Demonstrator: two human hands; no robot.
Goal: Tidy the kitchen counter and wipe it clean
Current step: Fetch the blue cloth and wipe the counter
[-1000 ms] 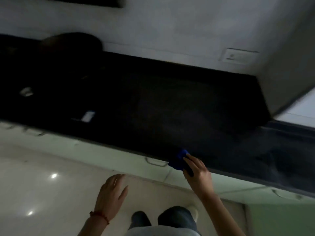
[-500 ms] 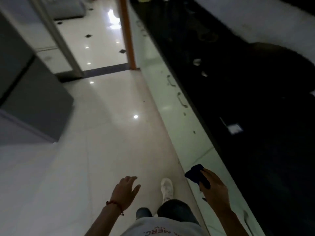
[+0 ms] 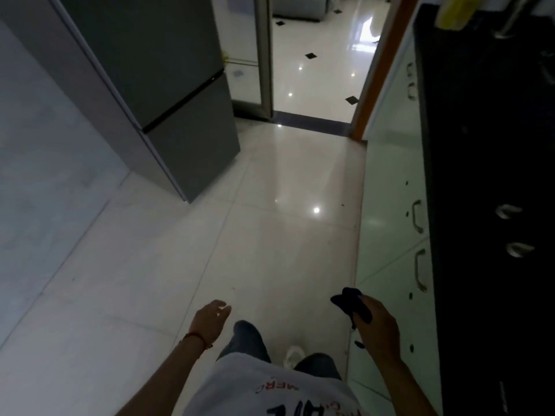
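My right hand [image 3: 379, 325] holds a dark blue cloth [image 3: 351, 304] bunched in its fingers, in the air beside the pale green cabinet fronts and off the black counter [image 3: 480, 163]. The counter runs along the right edge of the view. My left hand [image 3: 210, 321] hangs over the floor with its fingers apart and nothing in it; a red string is around its wrist.
A tall grey fridge [image 3: 168, 94] stands on the left. An open doorway [image 3: 318, 64] lies ahead past the glossy tiled floor [image 3: 270, 223]. Two small shiny objects [image 3: 507, 211] lie on the counter, and a yellow item [image 3: 453, 10] stands at its far end. Cabinet handles [image 3: 419, 217] stick out.
My view has swung left from facing the counter to looking down the kitchen toward the doorway. The cloth has come off the counter edge and stays in my right hand.
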